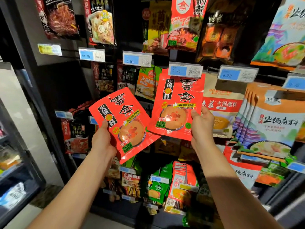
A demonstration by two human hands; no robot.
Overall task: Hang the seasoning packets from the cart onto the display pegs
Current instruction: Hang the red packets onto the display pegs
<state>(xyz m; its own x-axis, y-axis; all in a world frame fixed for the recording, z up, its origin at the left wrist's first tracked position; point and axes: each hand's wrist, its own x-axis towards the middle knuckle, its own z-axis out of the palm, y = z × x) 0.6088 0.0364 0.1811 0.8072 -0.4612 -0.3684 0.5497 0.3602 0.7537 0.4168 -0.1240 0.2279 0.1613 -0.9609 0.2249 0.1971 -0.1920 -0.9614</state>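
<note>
- Both bare arms reach up from the bottom edge, the left forearm (79,187) and the right forearm (231,187), toward a dark display wall hung with packets.
- The left hand (103,138) grips the left red packet (125,123) by its lower left edge. The thumb lies across the front and the fingers are curled behind. This packet is tilted, with its top leaning left, and is held free in front of the display.
- The right hand (202,124) pinches the right red packet (177,104) at its lower right side, thumb on the front. This packet is nearly upright, and its top edge sits behind the 3.90 price tag (184,71). Whether its hole is on a peg cannot be told.
- The lower corners of the two red packets overlap between the hands.
- Just right of the right red packet hang beige packets (221,104) under the 6.80 price tag (237,74).
- Above and to the left is the 6.00 price tag (137,59).
- Lower down hang green packets (155,187).
- A glass-fronted case (16,146) stands at the far left.
</note>
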